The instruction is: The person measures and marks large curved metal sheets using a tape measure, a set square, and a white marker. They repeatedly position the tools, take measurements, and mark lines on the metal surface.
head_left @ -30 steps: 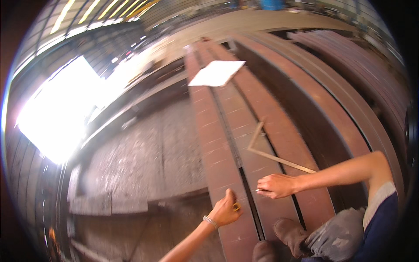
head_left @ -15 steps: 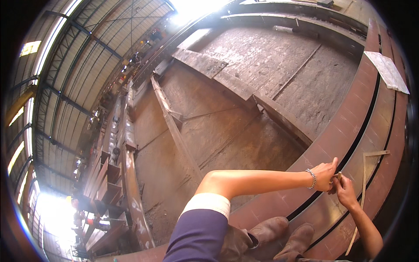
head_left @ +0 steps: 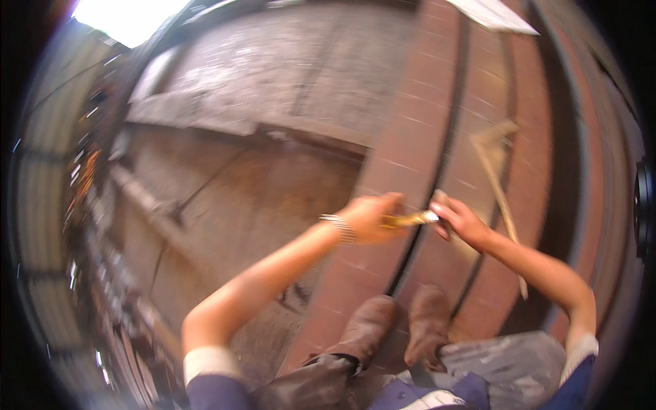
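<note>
A short yellow strip [head_left: 410, 219], which looks like the blade of a tape measure, stretches between my two hands above long reddish-brown steel beams [head_left: 389, 178]. My left hand [head_left: 372, 219], with a metal bracelet at the wrist, is closed on its left part; any case is hidden by the fingers. Thumb and fingers of my right hand [head_left: 459, 220] pinch the strip's pale, shiny end. To the right of that hand, an L-shaped square [head_left: 497, 183] lies across the beams, its long arm passing near my right forearm. Motion blurs much of the picture.
My brown boots [head_left: 369, 324] stand on the beams, which have dark gaps [head_left: 437, 179] between them. A white sheet [head_left: 493, 14] lies at the far end. Lower to the left is a stained floor [head_left: 273, 184] with a raised metal edge [head_left: 314, 139]. More beams run at far right.
My hands have drawn apart, and the yellow strip now shows between them. My view has swung right and downward, so more of the right arm and the beams shows.
</note>
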The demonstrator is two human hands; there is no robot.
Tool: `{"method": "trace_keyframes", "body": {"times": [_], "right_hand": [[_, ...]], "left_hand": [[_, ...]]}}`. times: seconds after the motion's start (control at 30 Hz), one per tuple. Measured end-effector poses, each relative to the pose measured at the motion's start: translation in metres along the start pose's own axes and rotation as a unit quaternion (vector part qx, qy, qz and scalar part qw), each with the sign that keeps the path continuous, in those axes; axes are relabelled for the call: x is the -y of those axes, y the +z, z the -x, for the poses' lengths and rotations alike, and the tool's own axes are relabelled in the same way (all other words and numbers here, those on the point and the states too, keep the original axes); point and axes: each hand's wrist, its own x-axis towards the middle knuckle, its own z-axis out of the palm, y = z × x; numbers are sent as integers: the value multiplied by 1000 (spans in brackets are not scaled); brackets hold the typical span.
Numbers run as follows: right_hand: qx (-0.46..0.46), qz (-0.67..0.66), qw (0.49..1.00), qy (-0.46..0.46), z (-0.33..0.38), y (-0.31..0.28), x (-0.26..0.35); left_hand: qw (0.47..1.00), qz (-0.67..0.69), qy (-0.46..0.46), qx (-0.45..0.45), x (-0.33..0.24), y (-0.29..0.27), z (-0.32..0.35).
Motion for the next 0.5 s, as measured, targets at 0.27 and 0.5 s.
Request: {"method": "trace_keyframes", "body": {"times": [0.27,0.5], "right_hand": [[-26,-54,997,47,27,-8,-31],[-112,137,983,42,37,-11,-35]], "left_hand": [[973,15,-135,189,65,-60,16],[957,-143,-143,207,100,-45,-21]]}}
